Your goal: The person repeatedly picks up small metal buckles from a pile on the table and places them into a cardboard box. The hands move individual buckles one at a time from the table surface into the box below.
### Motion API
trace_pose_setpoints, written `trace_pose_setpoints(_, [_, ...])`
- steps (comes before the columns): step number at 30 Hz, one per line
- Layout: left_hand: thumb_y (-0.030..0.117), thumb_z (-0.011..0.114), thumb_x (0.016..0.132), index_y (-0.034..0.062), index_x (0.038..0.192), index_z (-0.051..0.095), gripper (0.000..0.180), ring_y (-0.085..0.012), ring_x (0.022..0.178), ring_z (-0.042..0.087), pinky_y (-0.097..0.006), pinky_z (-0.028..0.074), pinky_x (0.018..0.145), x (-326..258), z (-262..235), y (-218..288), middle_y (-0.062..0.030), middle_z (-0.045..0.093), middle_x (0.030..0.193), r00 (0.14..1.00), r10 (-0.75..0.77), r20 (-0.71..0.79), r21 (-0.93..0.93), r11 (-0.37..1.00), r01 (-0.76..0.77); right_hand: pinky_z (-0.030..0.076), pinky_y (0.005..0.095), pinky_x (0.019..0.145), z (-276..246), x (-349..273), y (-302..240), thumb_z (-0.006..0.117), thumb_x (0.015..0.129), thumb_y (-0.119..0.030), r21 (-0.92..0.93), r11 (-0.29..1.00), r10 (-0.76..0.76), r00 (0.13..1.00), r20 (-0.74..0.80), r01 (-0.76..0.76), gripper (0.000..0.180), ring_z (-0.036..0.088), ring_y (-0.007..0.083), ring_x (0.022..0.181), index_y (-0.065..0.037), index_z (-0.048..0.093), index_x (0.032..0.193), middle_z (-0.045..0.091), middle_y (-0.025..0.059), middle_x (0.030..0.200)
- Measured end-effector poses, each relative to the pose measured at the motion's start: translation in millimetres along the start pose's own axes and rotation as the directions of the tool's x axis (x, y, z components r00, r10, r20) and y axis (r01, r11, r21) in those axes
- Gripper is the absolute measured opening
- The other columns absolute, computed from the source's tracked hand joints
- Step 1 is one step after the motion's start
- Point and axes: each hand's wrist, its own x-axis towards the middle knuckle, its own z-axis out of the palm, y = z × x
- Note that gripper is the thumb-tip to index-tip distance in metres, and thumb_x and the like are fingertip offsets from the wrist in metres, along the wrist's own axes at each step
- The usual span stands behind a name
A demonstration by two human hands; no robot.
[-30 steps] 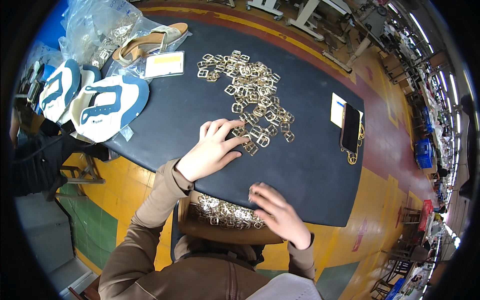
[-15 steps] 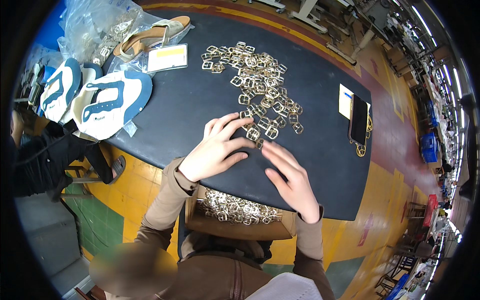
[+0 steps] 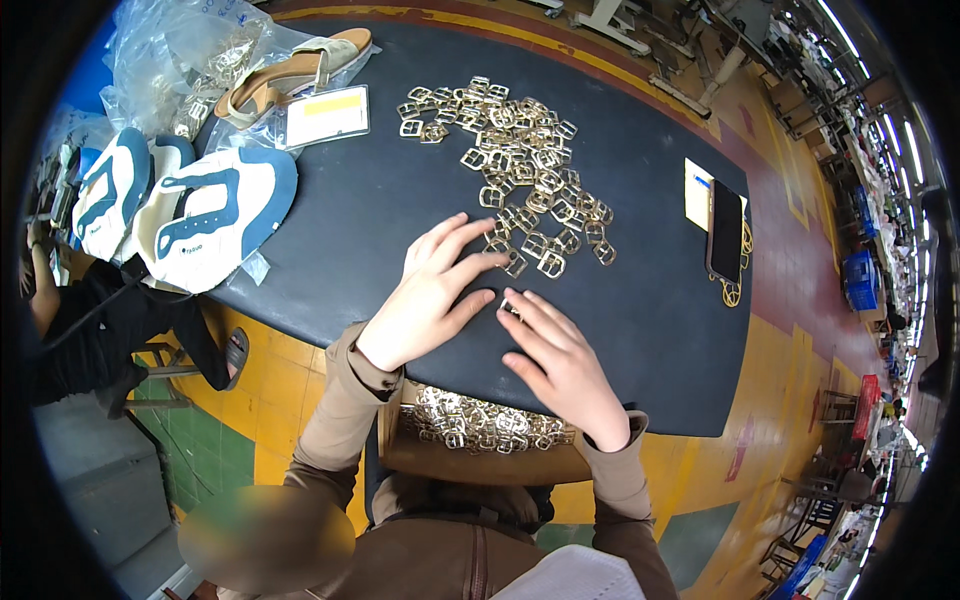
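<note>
A loose pile of gold-coloured metal buckles (image 3: 525,140) spreads over the dark table (image 3: 640,330). My left hand (image 3: 425,300) reaches to the near end of the pile with its fingers apart, its fingertips at the nearest buckles. To its right, my right hand (image 3: 562,365) lies low over the table, fingers stretched out. Under those fingertips sits a single buckle (image 3: 508,306), partly covered. Below the table's near edge, an open cardboard box (image 3: 470,463) in front of my body holds many more buckles.
At the far left are white and blue shoe uppers (image 3: 215,220), a sandal (image 3: 300,75), a card in a clear sleeve (image 3: 328,116) and plastic bags (image 3: 180,50). A phone (image 3: 724,230) lies on the right over a paper note (image 3: 698,195). Another person (image 3: 120,320) sits at left.
My right hand has moved left and toward me, and a buckle beneath its fingertips has come away from the pile. My left hand stays at the pile's near end.
</note>
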Motion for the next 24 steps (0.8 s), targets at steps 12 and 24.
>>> trace_pose_setpoints(12, [0.010,0.068,0.099,0.0102,0.123,0.072,0.024,-0.0295,0.144,0.054,-0.059,0.027,0.127,0.3,-0.8,1.8,-0.0067,0.064,0.146,0.989,0.040,0.141,-0.097,0.995,-0.027,0.046,0.0455,0.118,-28.4,-29.8,-13.7,0.074,0.096,-0.009,0.495,0.868,-0.222,0.927,0.301,0.047,0.043,0.056,0.0356,0.141,-0.003,0.068,0.138,0.060,0.0145,0.152])
trace_pose_setpoints(24, [0.000,0.064,0.099,-0.0007,0.105,0.072,0.011,-0.0321,0.088,0.069,-0.037,0.052,0.088,0.8,-13.6,2.5,-0.0122,0.072,0.097,0.961,-0.194,-0.198,-0.319,0.940,0.124,0.042,0.0439,0.121,-1.9,9.6,2.6,0.068,0.102,-0.019,0.186,0.975,-0.158,0.966,0.203,0.120,0.047,0.050,0.0332,0.146,-0.001,0.060,0.145,0.054,0.0133,0.158])
